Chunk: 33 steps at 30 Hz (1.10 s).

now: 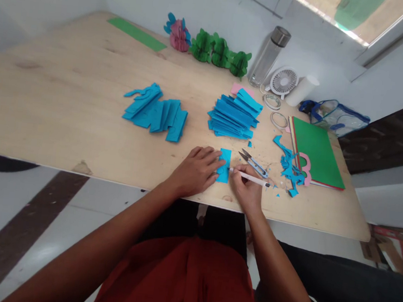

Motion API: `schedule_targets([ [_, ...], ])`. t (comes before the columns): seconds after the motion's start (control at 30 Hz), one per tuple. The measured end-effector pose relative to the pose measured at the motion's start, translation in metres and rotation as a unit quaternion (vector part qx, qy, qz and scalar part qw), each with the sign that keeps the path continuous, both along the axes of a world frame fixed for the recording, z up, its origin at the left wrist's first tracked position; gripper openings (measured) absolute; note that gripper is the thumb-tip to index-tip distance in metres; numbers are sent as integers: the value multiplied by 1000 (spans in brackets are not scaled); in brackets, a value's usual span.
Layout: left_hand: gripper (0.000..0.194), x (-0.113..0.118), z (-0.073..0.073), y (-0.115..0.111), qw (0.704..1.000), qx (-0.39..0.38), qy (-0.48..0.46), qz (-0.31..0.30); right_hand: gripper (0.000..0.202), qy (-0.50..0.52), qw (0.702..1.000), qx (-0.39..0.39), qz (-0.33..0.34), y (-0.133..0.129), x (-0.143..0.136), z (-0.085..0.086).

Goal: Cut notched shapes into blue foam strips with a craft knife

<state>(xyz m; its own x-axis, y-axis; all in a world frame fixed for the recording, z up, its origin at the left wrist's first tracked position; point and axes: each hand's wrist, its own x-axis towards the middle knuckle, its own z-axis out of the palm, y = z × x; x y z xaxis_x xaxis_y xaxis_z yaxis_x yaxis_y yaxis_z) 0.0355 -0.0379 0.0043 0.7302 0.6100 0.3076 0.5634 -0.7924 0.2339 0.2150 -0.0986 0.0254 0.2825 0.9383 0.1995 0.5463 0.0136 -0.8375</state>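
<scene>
A small blue paper rectangle (224, 165) lies near the table's front edge, with a curved line drawn on it. My left hand (199, 170) rests flat, its fingertips on the paper's left side. In my right hand (247, 186) is a white pen (250, 177), its tip at the paper's right edge. Just beyond that hand lies a pair of thread snips (253, 163), blades apart. A stack of folded blue paper pieces (233, 116) sits behind the paper. Further left is another spread of blue pieces (155, 111), some with drawn curves.
Blue paper scraps (288, 161) and a pink cutout (304, 169) lie right, beside green sheets (317, 150). Tape rolls (272, 101), a small fan (283, 81), a bottle (269, 58) and a clear pouch (340, 118) stand behind. Green paper crafts (220, 52) line the wall.
</scene>
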Motion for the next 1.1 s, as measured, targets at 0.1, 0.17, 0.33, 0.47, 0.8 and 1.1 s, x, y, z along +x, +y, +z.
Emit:
schedule_targets([
  [0.1,38,0,0,0,1000,2,-1,0,16,-1,1000,0,3,-3,1,0],
  [0.17,38,0,0,0,1000,5,0,1,16,-2,1000,1,3,-5,1,0],
  [0.33,38,0,-2,0,1000,14,2,-1,16,-4,1000,-3,-3,-8,1,1],
  [0.47,36,0,-2,1,1000,18,-1,-9,17,-3,1000,-4,-7,-8,0,1],
  [0.8,29,-1,-3,3,1000,19,-9,-16,15,-6,1000,-3,-7,-8,0,0],
  [1.1,28,-1,-4,3,1000,16,-15,-13,13,-7,1000,-6,-6,-11,0,-1],
])
